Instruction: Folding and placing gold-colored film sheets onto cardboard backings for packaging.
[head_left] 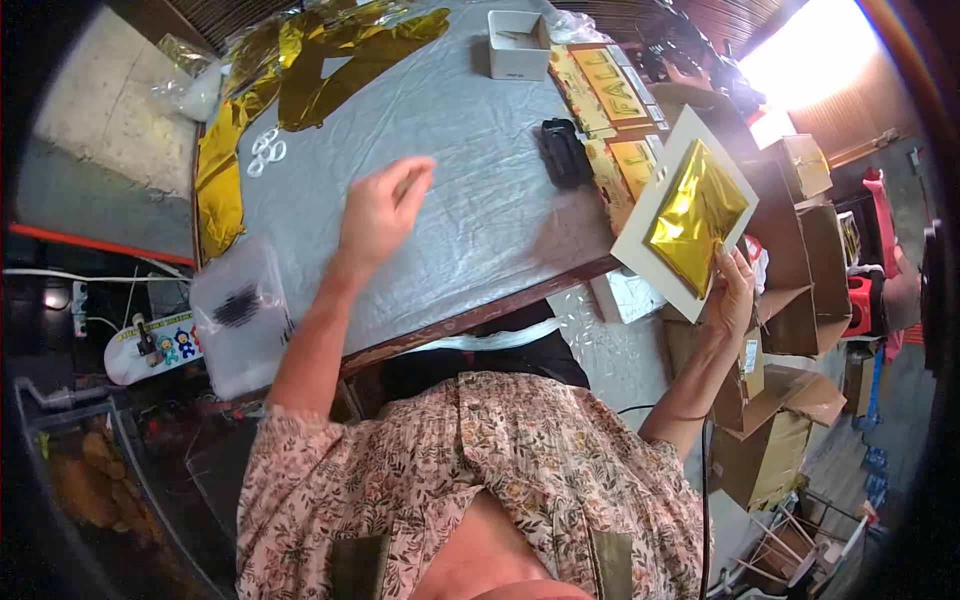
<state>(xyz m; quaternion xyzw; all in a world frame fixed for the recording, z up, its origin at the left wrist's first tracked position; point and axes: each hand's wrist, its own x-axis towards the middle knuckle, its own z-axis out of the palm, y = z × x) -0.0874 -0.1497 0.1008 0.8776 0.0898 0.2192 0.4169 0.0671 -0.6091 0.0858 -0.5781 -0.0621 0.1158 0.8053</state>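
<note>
Head view: right hand [735, 287] is holding up a gold-faced white card [655, 268]

Fingers of the right hand are pinching the card at its lower right edge, with their tips reaching over the border of a shiny gold panel [695, 215]. The card is hanging in the air beyond the table's right front corner, its face turning up toward the camera. Its long axis is running steeply from lower left to upper right, and the panel is following the same slant.

The left hand [385, 205] is hovering over the silvery-grey table cover [460, 220], its fingers bending together toward the thumb; whether the tips are meeting, I cannot tell.

Farther out, a black case [567, 153] is lying beside yellow printed packages [610, 90], which the card is partly covering. White-handled scissors [265, 150] are resting near crumpled gold foil [350, 75], their blades being hard to make out. A clear plastic bag [240, 315] is lying at the left edge, its dark contents blurring together. Cardboard boxes [785, 270] are standing at right, the forearm hiding some. The card's back and the grip behind it are staying out of sight.
</note>
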